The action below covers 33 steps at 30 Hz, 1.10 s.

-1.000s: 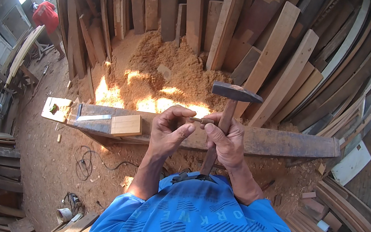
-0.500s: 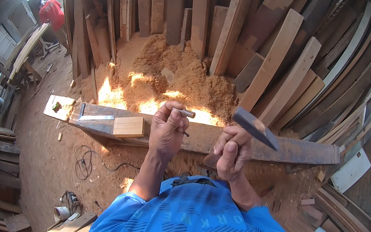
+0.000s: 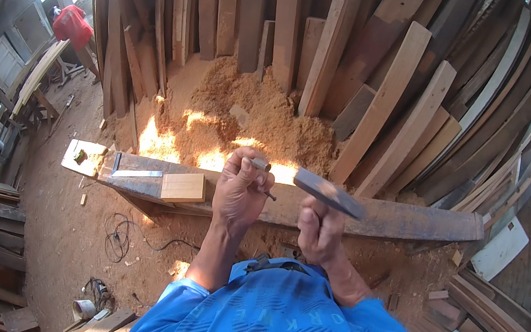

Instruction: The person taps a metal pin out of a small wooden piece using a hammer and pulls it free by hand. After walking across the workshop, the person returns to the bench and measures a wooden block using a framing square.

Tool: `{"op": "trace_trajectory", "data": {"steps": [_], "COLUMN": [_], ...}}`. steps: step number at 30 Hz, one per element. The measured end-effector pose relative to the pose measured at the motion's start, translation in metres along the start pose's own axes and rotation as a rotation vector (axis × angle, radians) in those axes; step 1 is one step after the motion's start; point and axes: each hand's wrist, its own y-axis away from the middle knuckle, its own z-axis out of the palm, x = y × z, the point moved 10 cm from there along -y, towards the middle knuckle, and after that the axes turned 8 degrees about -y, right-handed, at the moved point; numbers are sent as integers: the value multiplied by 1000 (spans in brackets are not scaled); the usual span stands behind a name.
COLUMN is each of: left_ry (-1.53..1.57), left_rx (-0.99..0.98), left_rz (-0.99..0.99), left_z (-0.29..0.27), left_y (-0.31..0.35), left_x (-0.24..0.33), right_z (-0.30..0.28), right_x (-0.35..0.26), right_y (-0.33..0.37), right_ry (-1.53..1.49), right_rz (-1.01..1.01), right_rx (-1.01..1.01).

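1. Above the desk (image 3: 401,222), two bare hands are raised side by side, a little apart, each with one tool or part in its grip.
2. The left hand (image 3: 238,193) has its grip pressed together: thumb and forefinger pinch one short cylindrical piece (image 3: 261,164), its end pointing toward the right. Below it, one thin dark nail-like piece (image 3: 270,196) pokes out from the curled lower fingers.
3. The right hand (image 3: 319,232) has its fingers curled tightly around one hammer (image 3: 328,193), close beneath the head. The head is slightly blurred and slants down to the right; I can't make out the handle past the fist.
4. On the desk, to the left of both hands, lie one pale wooden block (image 3: 183,187) and, just beside it, one try square (image 3: 137,174) with a bright blade. Farther left, on the pale end, sits one small green-and-dark item (image 3: 79,156).
5. Beyond the desk I see one sawdust heap (image 3: 240,104), partly sunlit, with leaning boards (image 3: 385,98) behind it, too many and too overlapped to count.
6. On the floor, nearer the person and to the left, are one looped dark cable (image 3: 119,240) and one white container (image 3: 83,308).
7. At the far left, well apart, there is one other person in red (image 3: 72,26); at the far right, one white panel (image 3: 502,248).
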Motion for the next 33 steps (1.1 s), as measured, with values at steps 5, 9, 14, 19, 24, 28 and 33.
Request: {"op": "trace_trajectory", "data": {"steps": [5, 9, 14, 19, 24, 28, 33], "left_ry": [-40, -78, -193, -446, -643, -590, -508], "left_rx": [18, -39, 0, -192, -272, -142, -109], "left_rz": [-25, 11, 27, 65, 127, -42, -27], "left_z": [3, 3, -2, 9, 16, 7, 0], "left_y": [4, -3, 4, 7, 9, 15, 14], "left_x": [-3, -2, 1, 4, 3, -4, -5], "right_z": [-8, -12, 6, 0, 13, 12, 9], "right_x": [-13, -5, 24, 36, 47, 50, 55], "right_y": [8, 6, 5, 4, -2, -1, -2], "right_ry": [-3, -165, 8, -526, -650, -733, -765], "right_rz": [-99, -157, 90, 405, 604, 640, 623], "right_rx": [156, 120, -11, 130, 63, 95, 150]}}
